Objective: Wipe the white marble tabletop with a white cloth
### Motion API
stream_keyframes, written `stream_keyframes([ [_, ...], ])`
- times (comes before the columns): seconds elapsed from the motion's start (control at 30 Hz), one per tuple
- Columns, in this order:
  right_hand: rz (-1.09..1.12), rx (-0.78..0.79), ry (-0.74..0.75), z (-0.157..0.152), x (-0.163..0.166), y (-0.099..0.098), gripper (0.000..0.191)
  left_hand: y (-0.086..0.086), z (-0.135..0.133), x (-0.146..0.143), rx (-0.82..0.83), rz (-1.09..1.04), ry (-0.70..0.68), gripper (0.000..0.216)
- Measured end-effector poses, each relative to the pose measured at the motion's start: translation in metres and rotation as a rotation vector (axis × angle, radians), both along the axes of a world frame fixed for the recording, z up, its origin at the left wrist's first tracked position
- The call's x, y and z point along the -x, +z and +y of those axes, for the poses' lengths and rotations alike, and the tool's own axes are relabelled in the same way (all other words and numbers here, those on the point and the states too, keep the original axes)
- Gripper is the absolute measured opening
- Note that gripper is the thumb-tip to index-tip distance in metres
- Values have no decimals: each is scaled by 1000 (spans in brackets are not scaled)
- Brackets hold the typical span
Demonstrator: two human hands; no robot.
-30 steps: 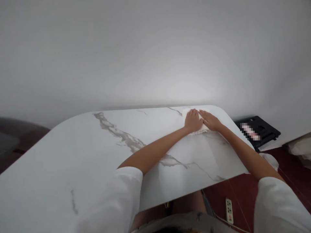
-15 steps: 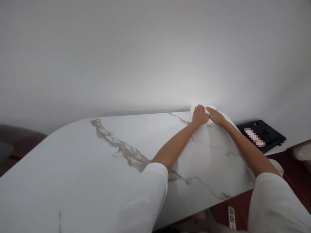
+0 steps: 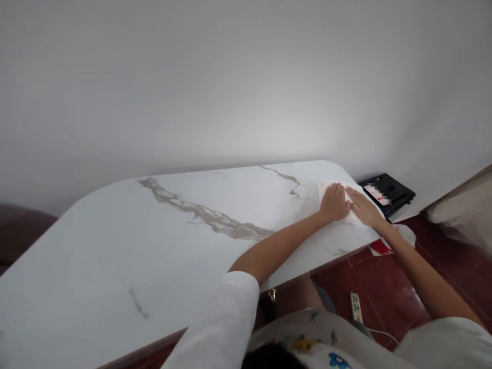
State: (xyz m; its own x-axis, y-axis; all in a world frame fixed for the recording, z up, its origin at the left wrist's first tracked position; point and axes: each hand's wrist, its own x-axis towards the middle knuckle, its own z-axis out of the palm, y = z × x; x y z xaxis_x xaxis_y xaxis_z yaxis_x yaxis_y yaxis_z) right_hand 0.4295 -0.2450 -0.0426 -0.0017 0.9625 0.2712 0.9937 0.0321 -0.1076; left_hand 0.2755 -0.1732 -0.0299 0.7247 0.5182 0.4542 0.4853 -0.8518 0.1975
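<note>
The pale wall [image 3: 230,77] fills the upper part of the view. Below it the marble-patterned table [image 3: 115,246] runs from about eight o'clock to three, its far edge close along the wall. Red tiled floor [image 3: 380,282] shows from four o'clock to five, and a black case [image 3: 397,197] lies at three, just past the table's end (part of it is blurred out).

The white cloth [image 3: 350,217] lies on the tabletop between three and four o'clock, near that rounded end; it could be thick paper, as most of it is covered. The left hand [image 3: 334,203] presses on it with fingers straight, close together and pointing to twelve. The right hand [image 3: 363,206] lies just beside it, fingers extended toward ten or eleven; neither looks curled round the cloth. Smallest is the power strip [image 3: 356,307] on the floor, between four and five.

The step in hand appears to be wiping, with the cloth pinned beneath both palms. A further stroke would call for even pressure, the hands moving as one so the cloth does not bunch, and care at the table's edge, where it could slip over.
</note>
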Motion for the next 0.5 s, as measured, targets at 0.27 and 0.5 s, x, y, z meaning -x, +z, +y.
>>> stream_keyframes([
  [0.27,7,-41,-147,-77,15,4,58,-8,-50,0,-67,-95,-175,54],
  [0.5,16,-37,-167,-30,-26,7,57,-9,-10,-46,-70,-132,-154,45],
])
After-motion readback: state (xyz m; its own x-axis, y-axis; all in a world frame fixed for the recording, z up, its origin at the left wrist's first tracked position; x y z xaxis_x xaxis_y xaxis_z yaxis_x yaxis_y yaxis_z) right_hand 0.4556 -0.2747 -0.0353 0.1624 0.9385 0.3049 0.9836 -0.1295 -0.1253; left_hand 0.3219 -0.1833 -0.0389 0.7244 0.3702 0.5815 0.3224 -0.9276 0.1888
